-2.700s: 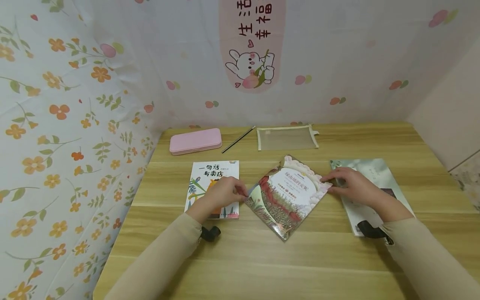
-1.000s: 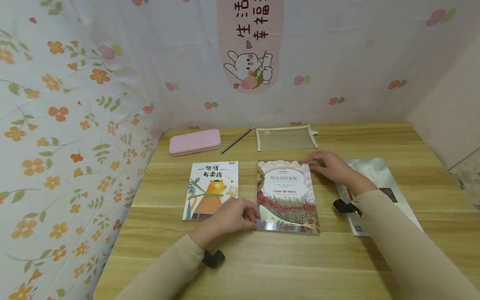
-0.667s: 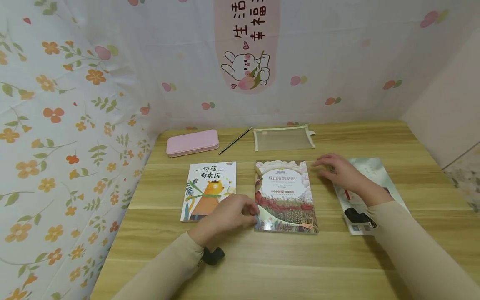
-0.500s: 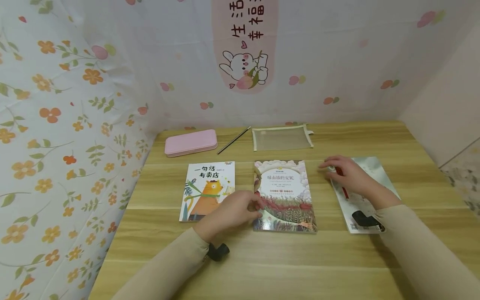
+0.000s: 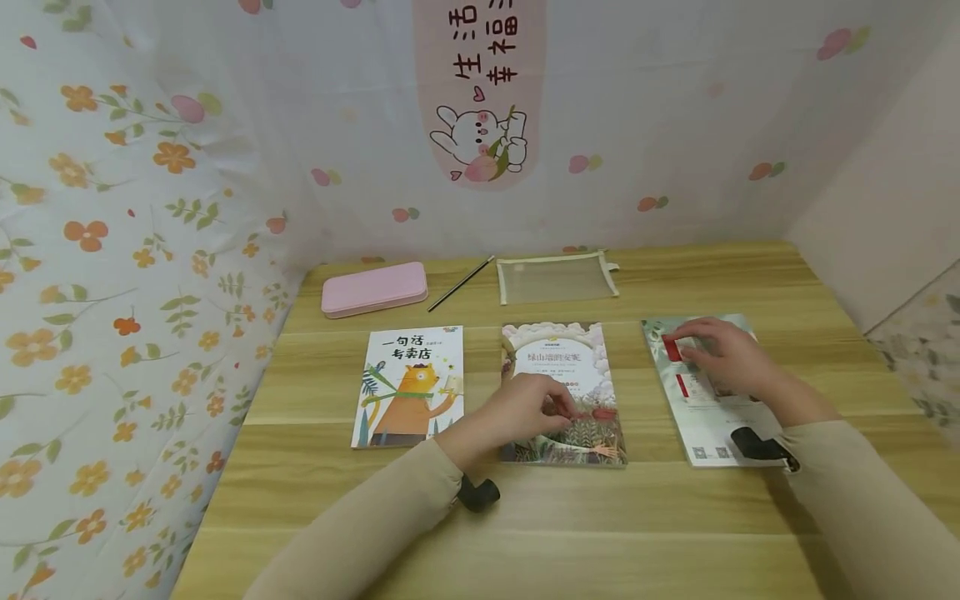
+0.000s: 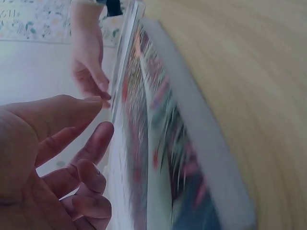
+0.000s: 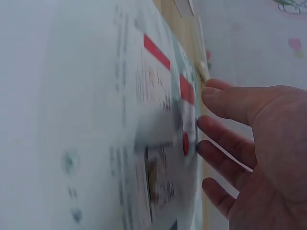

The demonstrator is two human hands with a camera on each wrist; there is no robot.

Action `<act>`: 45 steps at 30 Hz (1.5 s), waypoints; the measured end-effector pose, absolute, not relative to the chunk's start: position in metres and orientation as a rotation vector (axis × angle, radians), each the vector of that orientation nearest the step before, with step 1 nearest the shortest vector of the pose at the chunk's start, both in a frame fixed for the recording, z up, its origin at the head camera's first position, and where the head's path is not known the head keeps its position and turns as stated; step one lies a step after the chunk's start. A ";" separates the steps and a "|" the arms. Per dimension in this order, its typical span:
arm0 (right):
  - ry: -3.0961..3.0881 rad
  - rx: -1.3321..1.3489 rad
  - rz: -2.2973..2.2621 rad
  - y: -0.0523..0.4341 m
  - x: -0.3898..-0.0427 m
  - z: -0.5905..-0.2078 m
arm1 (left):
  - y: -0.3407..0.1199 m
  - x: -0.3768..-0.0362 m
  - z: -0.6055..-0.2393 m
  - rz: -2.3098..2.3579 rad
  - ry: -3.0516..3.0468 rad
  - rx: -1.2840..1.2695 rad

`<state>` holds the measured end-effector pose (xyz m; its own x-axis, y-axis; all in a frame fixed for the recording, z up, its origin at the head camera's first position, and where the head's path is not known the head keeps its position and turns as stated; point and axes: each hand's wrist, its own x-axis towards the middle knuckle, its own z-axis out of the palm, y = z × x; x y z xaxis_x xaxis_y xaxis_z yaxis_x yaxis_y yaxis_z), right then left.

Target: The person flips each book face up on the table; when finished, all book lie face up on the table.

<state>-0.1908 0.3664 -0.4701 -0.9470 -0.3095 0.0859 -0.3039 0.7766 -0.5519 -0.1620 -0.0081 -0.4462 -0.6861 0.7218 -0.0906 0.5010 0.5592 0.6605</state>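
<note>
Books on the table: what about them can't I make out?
Middle book: cover partly hidden by the left hand, head view.
Pale green book: cover partly hidden by the right hand, head view; its print blurred, right wrist view.
Cat book: lower right corner hidden by the left arm, head view.

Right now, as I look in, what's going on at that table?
A person's left hand is over the middle book, the right hand over the pale green book; neither grips anything. The white book lies to the left. All three lie flat on the table, with a pink case, a pencil and a mesh pouch behind.
</note>
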 end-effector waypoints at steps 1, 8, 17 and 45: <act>2.960 -0.503 -0.927 0.370 -0.191 -0.471 | -0.004 -0.161 -0.447 0.869 2.444 1.003; 2.971 -0.384 -0.958 0.399 -0.192 -0.472 | 0.027 -0.157 -0.450 0.887 2.332 1.043; 2.986 -0.347 -0.932 0.424 -0.193 -0.478 | 0.062 -0.153 -0.449 0.900 2.239 1.054; 2.954 -0.497 -0.928 0.477 -0.200 -0.490 | 0.140 -0.139 -0.460 0.484 2.483 1.067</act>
<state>-0.2004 0.4772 -0.4900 -0.9498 -0.3000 0.0890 -0.2970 0.7746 -0.5585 -0.1388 0.1402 -0.4597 -0.6323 0.7437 -0.2169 0.6078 0.6499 0.4563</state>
